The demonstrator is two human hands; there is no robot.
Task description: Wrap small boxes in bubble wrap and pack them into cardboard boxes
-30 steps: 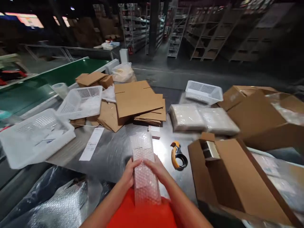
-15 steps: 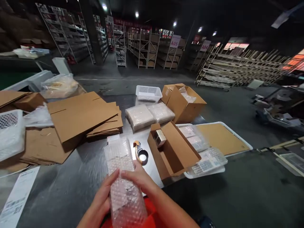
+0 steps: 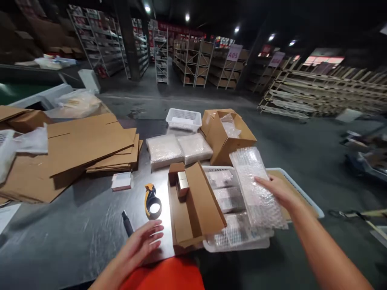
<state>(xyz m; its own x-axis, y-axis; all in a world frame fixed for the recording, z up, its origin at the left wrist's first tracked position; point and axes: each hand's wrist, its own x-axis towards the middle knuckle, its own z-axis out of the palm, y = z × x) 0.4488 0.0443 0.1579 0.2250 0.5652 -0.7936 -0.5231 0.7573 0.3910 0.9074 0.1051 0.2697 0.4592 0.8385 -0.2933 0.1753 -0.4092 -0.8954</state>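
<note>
Racks [image 3: 198, 60] — "A05" sign [image 3: 234, 52] — bubble-wrapped packet [image 3: 254, 196]

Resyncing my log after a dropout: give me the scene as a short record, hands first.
Right hand: holding bubble-wrapped pack over loaded white basket
Left hand: open, holding nothing, near tape dispenser
Carton: open, small pale item toward far end
Table: small white box and black pen-like tool, left of dispenser
Beyond carton: two wrapped packs, side by side

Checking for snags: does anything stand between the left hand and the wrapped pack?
Yes: the open carton stands between the left hand and the wrapped pack, and part of the basket shows between carton and pack. The right hand holds the pack directly.
</note>
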